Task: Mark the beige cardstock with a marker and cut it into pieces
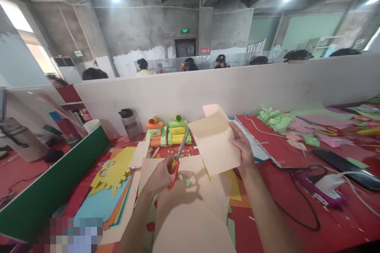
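Observation:
My left hand (pixel 162 177) is closed round the handles of red-and-yellow scissors (pixel 175 174), whose blades point up and away from me. In my right hand (pixel 242 144) is a cream sheet of paper (pixel 215 142), pinched at its right edge and held up off the table. Its top edge looks curled or folded back. The scissor blades are apart from the sheet, just left of it. Below both hands lie larger cream sheets (pixel 190 221). Behind them stand small paper models of orange, yellow and green rolls (pixel 178 132).
Coloured sheets (pixel 101 201) and a yellow cut-out (pixel 114 170) lie at left beside a green divider (pixel 59 178). A water bottle (pixel 130 124) stands near the white partition (pixel 184 93). To the right are a purple power strip (pixel 319 189) with cables, a black phone (pixel 344 166) and paper scraps (pixel 274 120).

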Motion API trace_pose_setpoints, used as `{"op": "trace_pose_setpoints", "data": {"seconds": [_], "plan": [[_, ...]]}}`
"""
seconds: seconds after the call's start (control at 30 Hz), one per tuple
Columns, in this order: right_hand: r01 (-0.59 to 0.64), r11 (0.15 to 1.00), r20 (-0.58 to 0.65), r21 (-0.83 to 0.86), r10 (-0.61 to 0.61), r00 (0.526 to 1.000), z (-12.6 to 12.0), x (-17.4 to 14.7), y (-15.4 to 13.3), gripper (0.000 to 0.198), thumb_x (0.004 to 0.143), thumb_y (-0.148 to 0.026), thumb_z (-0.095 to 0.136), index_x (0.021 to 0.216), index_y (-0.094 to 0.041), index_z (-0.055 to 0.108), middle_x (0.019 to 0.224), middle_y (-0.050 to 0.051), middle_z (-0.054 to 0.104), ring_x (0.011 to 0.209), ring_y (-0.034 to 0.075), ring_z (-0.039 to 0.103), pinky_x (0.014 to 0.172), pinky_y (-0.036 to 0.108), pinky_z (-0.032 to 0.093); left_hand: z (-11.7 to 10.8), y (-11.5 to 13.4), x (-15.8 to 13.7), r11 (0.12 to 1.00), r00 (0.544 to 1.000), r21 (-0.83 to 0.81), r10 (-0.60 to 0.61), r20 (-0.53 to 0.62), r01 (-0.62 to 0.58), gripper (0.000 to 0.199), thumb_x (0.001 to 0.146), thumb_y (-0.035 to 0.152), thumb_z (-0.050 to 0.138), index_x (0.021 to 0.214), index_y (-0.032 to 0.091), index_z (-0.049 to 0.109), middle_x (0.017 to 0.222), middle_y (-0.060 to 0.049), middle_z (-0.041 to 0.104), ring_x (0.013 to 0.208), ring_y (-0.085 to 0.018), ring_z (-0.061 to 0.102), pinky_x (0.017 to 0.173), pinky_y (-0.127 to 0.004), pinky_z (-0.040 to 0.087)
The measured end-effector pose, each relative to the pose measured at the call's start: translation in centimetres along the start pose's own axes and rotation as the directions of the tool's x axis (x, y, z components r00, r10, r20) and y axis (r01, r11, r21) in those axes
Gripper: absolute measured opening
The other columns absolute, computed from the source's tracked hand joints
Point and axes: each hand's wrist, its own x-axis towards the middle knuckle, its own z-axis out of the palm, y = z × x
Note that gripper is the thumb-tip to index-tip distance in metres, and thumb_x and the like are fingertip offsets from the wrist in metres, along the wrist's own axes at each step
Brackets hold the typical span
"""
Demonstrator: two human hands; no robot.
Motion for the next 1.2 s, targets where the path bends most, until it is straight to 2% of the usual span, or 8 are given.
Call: {"op": "trace_pose_setpoints", "data": {"seconds": [0.13,0.43,0.6,0.73,0.87,0.97,1.07,1.2], "plan": [[0.043,0.998,-0.022,-0.042,-0.044,0.999,-1.2,0.2,-0.5,0.058,0.080,-0.027,0.068,0.137,-0.032,0.057,0.146,-0.001,0.056,0.142,0.031,0.041,0.115,0.048,0.037,-0.6,0.1,-0.5,0.998,0.999,0.063,-0.020,0.042,0.017,0.030,0.067,0.028,0.073,0.077,0.022,0.045,0.067,0.007,0.038,0.060,-0.011,0.033,0.052,-0.024,0.026],[-0.066,0.993,0.086,-0.099,0.075,0.993,-0.6,-0.7,-0.9,0.072,0.079,-0.031,0.065,0.148,-0.035,0.044,0.147,-0.001,0.055,0.139,0.035,0.045,0.110,0.052,0.042,-0.9,0.8,-0.7,0.994,0.995,0.107,-0.018,0.100,0.007,0.027,0.064,0.025,0.073,0.073,0.022,0.048,0.065,0.007,0.044,0.059,-0.012,0.034,0.053,-0.025,0.024],[0.026,0.999,0.003,-0.024,-0.026,1.000,-0.3,-0.7,-1.2,0.067,0.082,-0.029,0.061,0.147,-0.036,0.046,0.150,-0.003,0.051,0.142,0.032,0.041,0.115,0.051,0.036,-0.7,0.3,-0.2,0.999,0.995,-0.048,0.008,-0.096,-0.013,0.024,0.068,0.027,0.074,0.076,0.021,0.052,0.065,0.005,0.047,0.061,-0.014,0.045,0.056,-0.024,0.033],[-0.083,0.994,0.114,-0.076,0.092,0.989,0.0,-1.0,-0.8,0.063,0.078,-0.029,0.067,0.139,-0.035,0.055,0.143,-0.001,0.059,0.133,0.034,0.052,0.108,0.049,0.044,0.1,0.6,0.0,0.926,0.972,-0.355,0.048,-0.231,-0.131,0.035,0.070,0.029,0.079,0.095,0.022,0.056,0.087,-0.003,0.063,0.077,-0.022,0.063,0.068,-0.030,0.048],[-0.289,0.948,0.379,-0.130,0.317,0.870,0.7,-1.7,-0.5,0.061,0.073,-0.029,0.075,0.133,-0.031,0.062,0.136,0.005,0.064,0.119,0.033,0.063,0.093,0.045,0.053,0.5,1.2,0.1,0.825,0.963,-0.521,0.093,-0.253,-0.217,0.040,0.071,0.036,0.081,0.097,0.020,0.055,0.109,-0.011,0.067,0.103,-0.031,0.065,0.086,-0.039,0.051],[-0.333,0.931,0.461,-0.151,0.364,0.809,0.8,-2.0,-0.6,0.057,0.076,-0.026,0.074,0.132,-0.030,0.062,0.136,0.006,0.064,0.116,0.030,0.065,0.090,0.040,0.054,0.1,1.6,0.0,0.871,0.950,-0.450,0.053,-0.307,-0.195,0.048,0.071,0.035,0.083,0.107,0.021,0.055,0.120,-0.014,0.066,0.109,-0.030,0.063,0.088,-0.037,0.049],[-0.335,0.930,0.488,-0.150,0.364,0.793,0.5,-1.9,-0.6,0.058,0.077,-0.024,0.073,0.133,-0.029,0.061,0.137,0.007,0.063,0.116,0.028,0.065,0.090,0.038,0.054,-0.3,2.1,-0.3,0.929,0.939,-0.324,0.060,-0.338,-0.176,0.053,0.065,0.033,0.087,0.106,0.022,0.055,0.114,-0.012,0.069,0.101,-0.027,0.063,0.084,-0.034,0.048],[-0.396,0.893,0.596,-0.212,0.439,0.672,0.5,-1.9,-0.1,0.060,0.078,-0.024,0.075,0.136,-0.025,0.060,0.135,0.010,0.064,0.116,0.027,0.064,0.091,0.036,0.053,0.4,3.0,-0.6,0.951,0.964,-0.268,0.082,-0.252,-0.151,0.048,0.064,0.035,0.087,0.095,0.022,0.054,0.084,0.000,0.063,0.070,-0.016,0.058,0.065,-0.026,0.047]]}}
